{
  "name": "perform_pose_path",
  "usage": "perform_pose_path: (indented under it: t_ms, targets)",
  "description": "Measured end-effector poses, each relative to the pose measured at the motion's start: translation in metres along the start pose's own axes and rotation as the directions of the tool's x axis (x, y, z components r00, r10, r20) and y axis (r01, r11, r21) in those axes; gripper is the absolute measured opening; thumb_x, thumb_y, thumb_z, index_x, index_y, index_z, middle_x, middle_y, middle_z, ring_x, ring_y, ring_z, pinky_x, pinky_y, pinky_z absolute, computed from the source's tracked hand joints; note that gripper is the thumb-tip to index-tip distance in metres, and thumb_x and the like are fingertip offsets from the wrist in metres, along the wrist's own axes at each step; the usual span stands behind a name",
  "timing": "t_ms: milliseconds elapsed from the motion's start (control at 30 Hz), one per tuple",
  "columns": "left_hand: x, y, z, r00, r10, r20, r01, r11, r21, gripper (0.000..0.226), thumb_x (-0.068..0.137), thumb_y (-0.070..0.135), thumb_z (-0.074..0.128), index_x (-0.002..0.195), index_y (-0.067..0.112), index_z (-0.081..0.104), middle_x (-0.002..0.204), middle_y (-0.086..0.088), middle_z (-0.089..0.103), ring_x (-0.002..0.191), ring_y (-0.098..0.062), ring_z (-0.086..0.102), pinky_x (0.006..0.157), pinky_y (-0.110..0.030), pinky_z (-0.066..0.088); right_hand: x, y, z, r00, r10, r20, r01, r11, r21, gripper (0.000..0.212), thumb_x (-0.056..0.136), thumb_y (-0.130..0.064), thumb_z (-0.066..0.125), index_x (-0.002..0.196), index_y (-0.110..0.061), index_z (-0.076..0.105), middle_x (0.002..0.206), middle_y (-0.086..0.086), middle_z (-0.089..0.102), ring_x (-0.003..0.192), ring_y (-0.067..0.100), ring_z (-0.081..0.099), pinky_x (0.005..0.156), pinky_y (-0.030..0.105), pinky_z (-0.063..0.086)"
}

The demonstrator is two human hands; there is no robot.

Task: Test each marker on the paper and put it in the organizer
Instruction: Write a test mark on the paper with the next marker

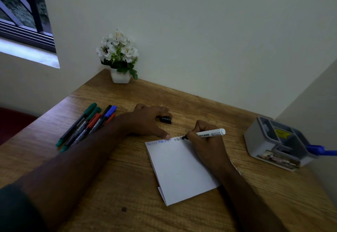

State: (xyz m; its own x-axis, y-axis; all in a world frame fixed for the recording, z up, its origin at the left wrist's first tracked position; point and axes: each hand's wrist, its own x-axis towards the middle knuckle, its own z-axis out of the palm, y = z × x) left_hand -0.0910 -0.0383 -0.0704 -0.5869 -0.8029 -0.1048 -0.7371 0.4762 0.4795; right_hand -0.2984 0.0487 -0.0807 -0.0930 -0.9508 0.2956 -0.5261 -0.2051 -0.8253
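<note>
A white sheet of paper (179,169) lies on the wooden desk (113,182), with blue and black letters along its top edge. My right hand (204,140) grips a white whiteboard marker (209,134), its black tip touching the paper's top edge. My left hand (147,120) lies flat on the desk, its thumb pressing the paper's top edge. A black cap (166,119) lies by its fingers. Several capped markers (89,124), green, red, black and blue, lie in a row at the left. The grey organizer (273,140) stands at the right with blue markers (321,150) sticking out.
A white pot of white flowers (119,58) stands in the desk's far corner against the wall. A window is at the upper left. A side wall runs close behind the organizer on the right.
</note>
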Motion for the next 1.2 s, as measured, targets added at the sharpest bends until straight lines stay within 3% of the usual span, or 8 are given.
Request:
perform_pose_path:
  t_ms: [167, 300, 600, 833, 933, 1200]
  targets:
    - [0.001, -0.001, 0.001, 1.0, 0.007, -0.002, -0.007, 1.0, 0.006, 0.085, 0.074, 0.066, 0.067, 0.148, 0.041, 0.032, 0.162, 0.011, 0.014, 0.15, -0.009, 0.006, 0.117, -0.045, -0.005, 0.0, 0.0, -0.002, 1.0, 0.016, -0.025, -0.015, 1.0, 0.008, 0.024, 0.08, -0.003, 0.067, 0.066, 0.005, 0.049, 0.063, 0.012, 0.057, 0.054, 0.01, 0.048, 0.047, 0.02, 0.036]
    - [0.003, -0.004, 0.003, 1.0, -0.002, -0.005, 0.002, 1.0, -0.004, 0.087, 0.072, 0.068, 0.067, 0.147, 0.041, 0.032, 0.162, 0.011, 0.014, 0.15, -0.01, 0.006, 0.117, -0.044, -0.004, 0.0, 0.002, -0.003, 1.0, 0.015, -0.008, -0.015, 1.0, -0.001, 0.028, 0.081, -0.003, 0.067, 0.063, 0.002, 0.046, 0.059, 0.003, 0.052, 0.052, 0.008, 0.046, 0.046, 0.019, 0.036]
    - [0.001, -0.001, 0.001, 1.0, -0.015, -0.001, 0.015, 1.0, 0.007, 0.087, 0.073, 0.068, 0.066, 0.148, 0.042, 0.03, 0.163, 0.01, 0.013, 0.15, -0.014, 0.008, 0.118, -0.044, -0.003, 0.0, 0.001, -0.002, 1.0, 0.023, -0.021, -0.023, 1.0, -0.011, 0.026, 0.083, -0.006, 0.067, 0.062, -0.005, 0.05, 0.061, 0.008, 0.058, 0.053, 0.007, 0.05, 0.048, 0.019, 0.038]
    - [-0.004, 0.008, -0.004, 1.0, -0.022, 0.016, 0.022, 1.0, 0.006, 0.086, 0.077, 0.062, 0.067, 0.15, 0.039, 0.027, 0.163, 0.009, 0.011, 0.15, -0.013, 0.007, 0.118, -0.041, -0.003, -0.004, -0.001, -0.014, 0.998, -0.018, -0.058, 0.023, 0.997, 0.075, 0.016, 0.089, -0.009, 0.069, 0.074, -0.006, 0.064, 0.076, 0.001, 0.069, 0.074, 0.009, 0.067, 0.063, 0.023, 0.051]
    - [-0.004, 0.007, -0.004, 1.0, -0.022, 0.016, 0.022, 1.0, 0.001, 0.086, 0.077, 0.062, 0.067, 0.149, 0.039, 0.027, 0.163, 0.01, 0.011, 0.15, -0.013, 0.006, 0.118, -0.042, -0.003, -0.003, 0.003, -0.018, 0.998, -0.048, -0.046, 0.049, 0.999, 0.016, 0.017, 0.087, -0.007, 0.071, 0.071, -0.009, 0.066, 0.074, -0.005, 0.069, 0.072, 0.009, 0.067, 0.059, 0.02, 0.05]
    - [-0.002, 0.002, -0.001, 1.0, -0.028, 0.005, 0.028, 1.0, -0.002, 0.088, 0.074, 0.066, 0.067, 0.149, 0.041, 0.028, 0.163, 0.009, 0.011, 0.15, -0.014, 0.007, 0.119, -0.043, -0.003, -0.008, 0.006, -0.02, 1.0, -0.002, -0.004, 0.002, 0.995, 0.099, 0.027, 0.082, -0.001, 0.076, 0.063, -0.008, 0.058, 0.062, -0.004, 0.066, 0.056, 0.002, 0.06, 0.048, 0.016, 0.045]
